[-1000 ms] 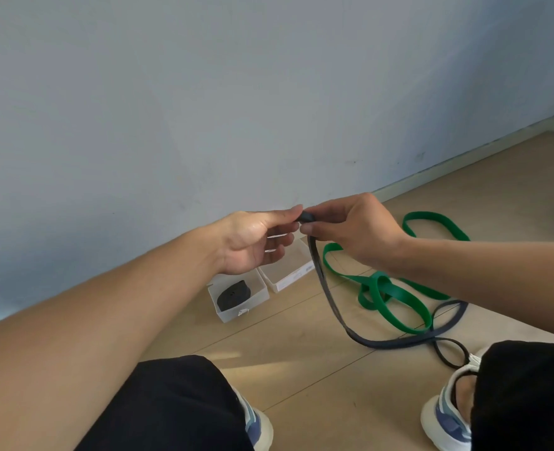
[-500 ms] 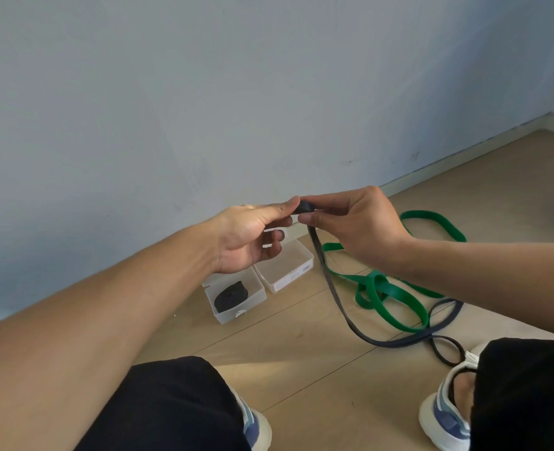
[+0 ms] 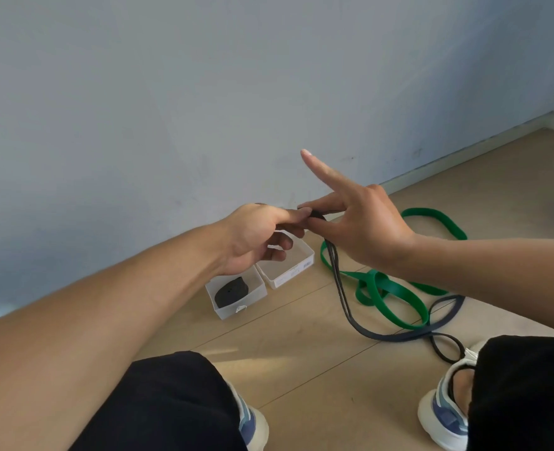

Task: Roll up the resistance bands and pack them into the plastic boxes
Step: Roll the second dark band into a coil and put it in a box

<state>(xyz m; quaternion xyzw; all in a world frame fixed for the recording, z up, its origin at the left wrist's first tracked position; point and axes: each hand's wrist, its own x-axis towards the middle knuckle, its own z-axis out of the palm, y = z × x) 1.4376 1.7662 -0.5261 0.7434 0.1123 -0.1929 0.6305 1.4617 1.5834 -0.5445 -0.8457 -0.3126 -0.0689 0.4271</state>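
Wood floor, frame centre: both hands (image 3: 259,236) (image 3: 360,229) pinch dark band (image 3: 342,288)'s small coil; loose grip, it likely unrolls.

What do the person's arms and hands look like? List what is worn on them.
Both forearms are bare up to the frame edge: no sleeves in view. The left hand and right hand wear no gloves, and no rings, watch or wristbands show. The raised forefinger's nail is short and unpainted. No markings are visible on either arm.
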